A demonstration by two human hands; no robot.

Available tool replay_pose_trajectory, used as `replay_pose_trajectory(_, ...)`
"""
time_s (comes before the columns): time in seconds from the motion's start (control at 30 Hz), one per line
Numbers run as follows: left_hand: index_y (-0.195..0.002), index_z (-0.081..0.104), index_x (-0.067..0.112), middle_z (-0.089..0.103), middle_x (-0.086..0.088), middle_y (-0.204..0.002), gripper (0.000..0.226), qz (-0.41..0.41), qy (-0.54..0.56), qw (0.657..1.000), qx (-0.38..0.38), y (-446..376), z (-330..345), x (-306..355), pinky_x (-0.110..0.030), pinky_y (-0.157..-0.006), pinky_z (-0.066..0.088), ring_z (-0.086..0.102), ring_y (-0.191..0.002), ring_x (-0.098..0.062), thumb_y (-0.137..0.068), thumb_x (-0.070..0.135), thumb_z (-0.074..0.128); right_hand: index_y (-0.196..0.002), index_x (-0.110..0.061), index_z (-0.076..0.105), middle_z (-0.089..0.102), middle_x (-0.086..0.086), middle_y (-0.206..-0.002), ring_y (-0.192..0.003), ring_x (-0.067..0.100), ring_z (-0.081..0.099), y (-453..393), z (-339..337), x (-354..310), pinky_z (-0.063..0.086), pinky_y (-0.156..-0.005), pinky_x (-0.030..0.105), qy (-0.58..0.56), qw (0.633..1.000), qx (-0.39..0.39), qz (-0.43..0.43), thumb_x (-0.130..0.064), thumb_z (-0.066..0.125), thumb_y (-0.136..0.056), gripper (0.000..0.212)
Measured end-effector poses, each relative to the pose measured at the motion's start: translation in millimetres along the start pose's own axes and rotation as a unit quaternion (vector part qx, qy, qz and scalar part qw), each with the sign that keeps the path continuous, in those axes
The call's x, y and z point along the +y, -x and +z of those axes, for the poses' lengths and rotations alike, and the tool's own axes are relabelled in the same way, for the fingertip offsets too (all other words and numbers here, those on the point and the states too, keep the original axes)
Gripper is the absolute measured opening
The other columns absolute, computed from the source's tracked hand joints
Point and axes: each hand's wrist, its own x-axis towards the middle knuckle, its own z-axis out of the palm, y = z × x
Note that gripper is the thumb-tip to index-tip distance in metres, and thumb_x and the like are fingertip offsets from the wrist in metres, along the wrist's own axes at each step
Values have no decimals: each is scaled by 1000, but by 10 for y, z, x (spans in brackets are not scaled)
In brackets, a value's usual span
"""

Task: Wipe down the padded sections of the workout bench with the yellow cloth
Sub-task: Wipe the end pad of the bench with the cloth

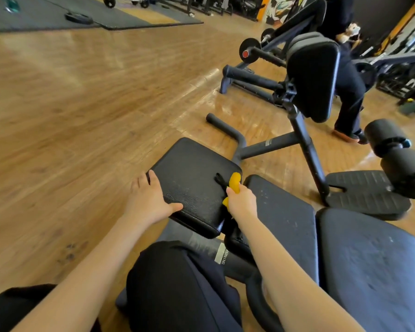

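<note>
2 hands are in view: the left hand point(151, 200) and the right hand point(241, 202). Between them lies 1 small seat pad point(192, 183). The right hand holds 1 yellow cloth point(234, 184). To its right sit 2 larger bench pads, one point(283, 212) just beside it, the other point(374, 267) farther right. Beyond the hands stand 1 upright pad point(314, 75) and 2 foam rollers point(383, 134), point(407, 171).

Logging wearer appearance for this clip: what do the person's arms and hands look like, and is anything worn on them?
Both forearms are bare, with no sleeves in view. The left hand and right hand show no gloves, rings, watch or wristbands.
</note>
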Motion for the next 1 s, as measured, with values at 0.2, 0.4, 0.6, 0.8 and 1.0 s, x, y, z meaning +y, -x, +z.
replay_pose_trajectory(0.2,-147,-14,11,-12,-11,-156,114,11,19,1000,14,-16,63,-71,-45,-111,30,-7,-143,-31,-76,63,59,-94,-22,44,52,2,-92,-73,14,47,292,86,127,38,-65,22,-38,999,-8,-35,-24,45,-93,3)
replay_pose_trajectory(0.4,-147,-11,12,-12,-9,-157,114,17,21,999,22,8,66,-107,-48,-107,35,-6,-143,-31,-75,66,59,-68,-28,35,50,3,-76,-53,7,42,499,145,204,32,-46,18,-56,997,-44,-30,-22,42,-93,27)
replay_pose_trajectory(0.6,-147,-11,9,-18,-9,-156,105,58,18,997,39,127,114,-155,-42,-117,8,-13,-143,-26,-82,62,53,-93,-14,55,59,11,-77,-60,23,49,441,-368,126,40,-51,31,-367,921,-84,101,-18,46,-96,11)
replay_pose_trajectory(0.8,-146,-13,8,-20,-5,-155,103,69,58,995,33,233,112,-235,-38,-117,2,-18,-142,-19,-85,54,55,-106,-11,52,52,5,-64,-52,20,49,-91,-515,-417,43,-51,29,-328,942,-69,-12,-17,45,-96,14)
replay_pose_trajectory(1.0,-147,-12,9,-15,-6,-156,106,26,69,995,66,256,131,-234,-35,-116,3,-11,-144,-18,-82,60,55,-121,-4,51,56,10,-83,-73,25,54,-690,-98,-916,45,-67,36,-62,987,-55,-140,-22,44,-96,31)
